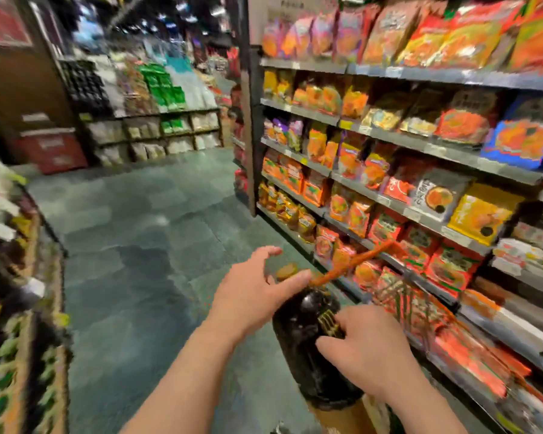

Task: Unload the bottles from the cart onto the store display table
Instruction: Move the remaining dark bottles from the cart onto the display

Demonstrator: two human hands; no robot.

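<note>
In the aisle beside the snack shelves (420, 170), your right hand (367, 349) rests on the body of a dark bottle (311, 355), fingers curled against its label side, so it seems to hold the bottle there. Your left hand (254, 296) hovers at the neck, thumb and fingers spread in a loose ring around the orange-brown cap (286, 271); whether they touch the cap cannot be told through the blur. The bottle stands just below both hands, above what looks like a brown carton (342, 418). The cart's orange handle (355, 264) crosses just beyond your left fingers, and wire bars (398, 296) lie to the right of your right fingers. Risks, as a judgement: one hand on the smooth body may let the bottle slip, and a lift could knock the neck against the handle. The tabletop edge (29, 277), crowded with goods, lies well to the left of your left fingers, across open floor (138, 230).
</note>
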